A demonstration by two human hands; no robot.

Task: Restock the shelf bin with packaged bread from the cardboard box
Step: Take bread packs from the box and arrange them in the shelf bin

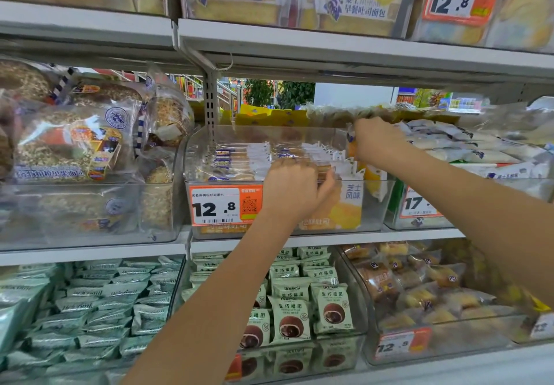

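Currently both hands are inside one clear shelf bin (371,204) on the middle shelf. Left hand (292,188): fingers curled, pinching bread packets (239,159) at the bin's front rim. Right hand (376,141): fingers curled round one yellow packet (373,180) at the bin's right wall. Packet count unreadable. One price tag (224,204) on the front.

Both hands' grip on bread packs (344,171), clear shelf bin (269,231)
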